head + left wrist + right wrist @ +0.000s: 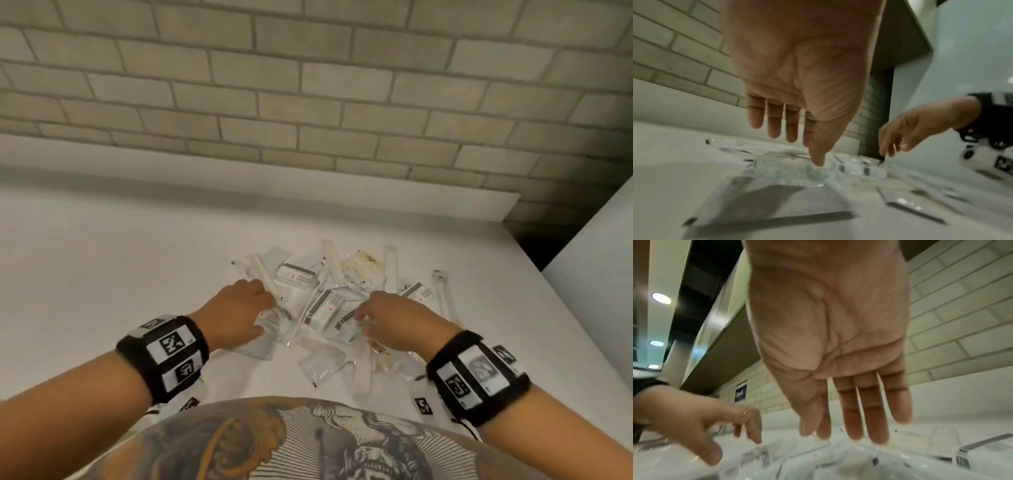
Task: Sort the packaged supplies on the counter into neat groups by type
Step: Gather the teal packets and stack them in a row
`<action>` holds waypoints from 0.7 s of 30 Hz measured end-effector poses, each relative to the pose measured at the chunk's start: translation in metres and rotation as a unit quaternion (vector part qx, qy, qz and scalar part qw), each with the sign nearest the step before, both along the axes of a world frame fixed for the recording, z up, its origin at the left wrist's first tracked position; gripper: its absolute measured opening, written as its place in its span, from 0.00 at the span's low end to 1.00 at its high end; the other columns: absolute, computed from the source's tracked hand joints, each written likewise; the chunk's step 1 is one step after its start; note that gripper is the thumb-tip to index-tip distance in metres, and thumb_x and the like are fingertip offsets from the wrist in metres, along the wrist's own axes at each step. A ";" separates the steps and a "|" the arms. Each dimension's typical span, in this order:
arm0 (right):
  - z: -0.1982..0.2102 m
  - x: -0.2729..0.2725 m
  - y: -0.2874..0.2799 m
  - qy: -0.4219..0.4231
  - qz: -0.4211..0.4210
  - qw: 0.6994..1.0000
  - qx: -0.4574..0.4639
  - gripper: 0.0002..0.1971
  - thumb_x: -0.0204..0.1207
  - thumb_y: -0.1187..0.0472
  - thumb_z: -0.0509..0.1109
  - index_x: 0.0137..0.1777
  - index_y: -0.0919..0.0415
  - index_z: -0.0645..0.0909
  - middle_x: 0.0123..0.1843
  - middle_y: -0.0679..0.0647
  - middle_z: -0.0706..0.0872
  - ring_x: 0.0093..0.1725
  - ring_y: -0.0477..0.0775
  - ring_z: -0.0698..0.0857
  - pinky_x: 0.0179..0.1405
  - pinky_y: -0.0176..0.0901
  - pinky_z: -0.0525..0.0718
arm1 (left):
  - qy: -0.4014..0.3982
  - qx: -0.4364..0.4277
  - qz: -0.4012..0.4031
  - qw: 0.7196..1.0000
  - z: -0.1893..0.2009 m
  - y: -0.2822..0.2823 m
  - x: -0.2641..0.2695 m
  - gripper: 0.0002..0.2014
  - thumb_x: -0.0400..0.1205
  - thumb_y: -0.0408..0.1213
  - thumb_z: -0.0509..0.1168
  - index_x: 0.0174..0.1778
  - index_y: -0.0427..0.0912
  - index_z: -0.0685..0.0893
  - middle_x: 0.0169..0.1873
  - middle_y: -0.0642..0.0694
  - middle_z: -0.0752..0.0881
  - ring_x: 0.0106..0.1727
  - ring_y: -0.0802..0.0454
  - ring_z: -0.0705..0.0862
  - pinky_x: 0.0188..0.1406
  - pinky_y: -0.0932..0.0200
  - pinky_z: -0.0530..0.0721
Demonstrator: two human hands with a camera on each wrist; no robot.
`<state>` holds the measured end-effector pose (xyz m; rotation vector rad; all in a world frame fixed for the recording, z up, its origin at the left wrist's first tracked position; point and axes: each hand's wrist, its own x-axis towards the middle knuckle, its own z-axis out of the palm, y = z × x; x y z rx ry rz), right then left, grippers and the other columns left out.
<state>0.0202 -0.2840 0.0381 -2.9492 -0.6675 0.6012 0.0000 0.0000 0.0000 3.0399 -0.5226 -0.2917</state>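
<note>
White counter (pixel 102 260) under me carries one jumbled heap of packaged supplies (pixel 329 305) near the brick wall (pixel 308 85). I see my left hand (pixel 239 313) spread, thumb on a clear packet (pixel 791 172); my right hand (pixel 397 320) hangs flat-fingered over the heap, gripping nothing.

Hotel-like washroom: brick-tiled wall (pixel 308 85), white counter (pixel 102 257)

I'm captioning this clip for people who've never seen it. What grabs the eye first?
A jumbled heap of clear-wrapped packets lies mid-counter, unsorted. Both hands reach into it with fingers extended: the left hand at its left edge, the right hand at its right. A wrapped comb lies at the near edge.
</note>
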 end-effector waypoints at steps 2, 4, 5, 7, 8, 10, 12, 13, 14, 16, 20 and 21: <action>-0.007 0.007 0.008 -0.047 0.029 0.998 -0.020 0.19 0.79 0.53 0.64 0.70 0.45 0.77 0.64 0.48 0.77 0.58 0.53 0.79 0.56 0.46 0.79 | 0.006 -0.010 -0.008 1.000 -0.003 -0.005 0.008 0.27 0.77 0.45 0.66 0.74 0.54 0.72 0.67 0.49 0.73 0.64 0.48 0.75 0.62 0.56 0.73; -0.018 0.009 0.014 -0.067 0.070 0.994 -0.041 0.22 0.77 0.51 0.66 0.72 0.47 0.74 0.64 0.49 0.78 0.59 0.54 0.78 0.56 0.47 0.77 | 0.023 -0.006 -0.016 1.000 -0.007 -0.011 0.015 0.29 0.76 0.43 0.68 0.75 0.53 0.71 0.69 0.49 0.71 0.66 0.47 0.74 0.65 0.55 0.75; -0.025 0.011 0.015 -0.075 0.077 0.993 -0.053 0.23 0.77 0.51 0.67 0.73 0.47 0.73 0.64 0.51 0.78 0.60 0.55 0.77 0.58 0.48 0.76 | 0.024 0.007 -0.020 0.999 -0.010 -0.014 0.019 0.30 0.76 0.43 0.68 0.76 0.53 0.70 0.70 0.49 0.71 0.66 0.46 0.73 0.65 0.54 0.75; -0.034 0.014 0.014 -0.102 0.076 0.988 -0.084 0.26 0.76 0.57 0.68 0.75 0.50 0.69 0.66 0.54 0.76 0.63 0.57 0.75 0.61 0.51 0.75 | 0.026 0.037 -0.025 0.999 -0.016 -0.020 0.023 0.32 0.77 0.42 0.68 0.78 0.54 0.67 0.73 0.51 0.69 0.68 0.46 0.72 0.66 0.54 0.74; -0.036 0.015 0.013 -0.117 0.077 0.985 -0.106 0.28 0.75 0.60 0.68 0.76 0.52 0.68 0.67 0.55 0.76 0.64 0.59 0.74 0.63 0.53 0.74 | 0.028 0.048 -0.028 0.998 -0.017 -0.022 0.025 0.32 0.78 0.42 0.68 0.79 0.55 0.66 0.74 0.52 0.68 0.68 0.46 0.72 0.66 0.54 0.74; -0.038 0.016 0.012 -0.126 0.070 0.983 -0.114 0.29 0.73 0.62 0.70 0.75 0.53 0.69 0.67 0.55 0.75 0.67 0.60 0.73 0.68 0.56 0.72 | 0.032 0.045 -0.032 0.998 -0.021 -0.024 0.028 0.33 0.79 0.40 0.68 0.80 0.55 0.65 0.75 0.53 0.67 0.70 0.46 0.72 0.68 0.54 0.73; -0.039 0.021 0.008 -0.112 0.057 0.990 -0.069 0.25 0.73 0.57 0.72 0.70 0.51 0.73 0.63 0.52 0.78 0.65 0.58 0.74 0.69 0.56 0.71 | 0.037 0.020 -0.027 0.999 -0.018 -0.022 0.029 0.33 0.78 0.39 0.70 0.79 0.53 0.67 0.74 0.53 0.69 0.70 0.48 0.72 0.69 0.56 0.73; -0.036 0.023 0.005 -0.106 0.041 0.993 -0.026 0.20 0.73 0.53 0.73 0.65 0.48 0.75 0.58 0.49 0.79 0.61 0.56 0.76 0.67 0.54 0.73 | 0.033 0.007 -0.021 0.999 -0.017 -0.019 0.031 0.32 0.77 0.39 0.71 0.78 0.51 0.69 0.72 0.53 0.70 0.70 0.49 0.74 0.68 0.57 0.73; -0.031 0.025 0.001 -0.100 0.013 0.994 0.030 0.16 0.72 0.51 0.73 0.58 0.46 0.75 0.52 0.46 0.79 0.56 0.54 0.78 0.61 0.51 0.76 | 0.026 -0.001 -0.019 0.999 -0.016 -0.016 0.032 0.31 0.76 0.39 0.71 0.76 0.50 0.72 0.70 0.53 0.72 0.69 0.49 0.75 0.67 0.58 0.74; -0.018 0.033 -0.009 -0.102 -0.051 0.983 0.142 0.10 0.73 0.57 0.71 0.50 0.49 0.73 0.45 0.46 0.79 0.46 0.53 0.81 0.46 0.44 0.82 | 0.022 -0.021 -0.013 0.999 -0.013 -0.008 0.033 0.27 0.73 0.44 0.71 0.70 0.49 0.77 0.64 0.52 0.76 0.64 0.49 0.79 0.62 0.55 0.78; 0.006 0.058 -0.048 -0.191 -0.121 0.955 0.194 0.20 0.69 0.61 0.73 0.60 0.53 0.73 0.52 0.48 0.76 0.49 0.52 0.79 0.48 0.43 0.81 | -0.019 -0.098 0.011 0.995 -0.009 -0.001 0.030 0.26 0.75 0.60 0.62 0.67 0.51 0.77 0.58 0.53 0.82 0.58 0.51 0.82 0.58 0.56 0.79; 0.005 0.067 -0.061 -0.197 -0.117 0.962 0.149 0.24 0.68 0.59 0.76 0.63 0.53 0.73 0.55 0.49 0.76 0.52 0.53 0.78 0.52 0.45 0.80 | -0.040 -0.124 0.025 0.991 -0.005 -0.002 0.029 0.26 0.77 0.58 0.64 0.67 0.50 0.75 0.57 0.53 0.82 0.56 0.51 0.83 0.56 0.56 0.79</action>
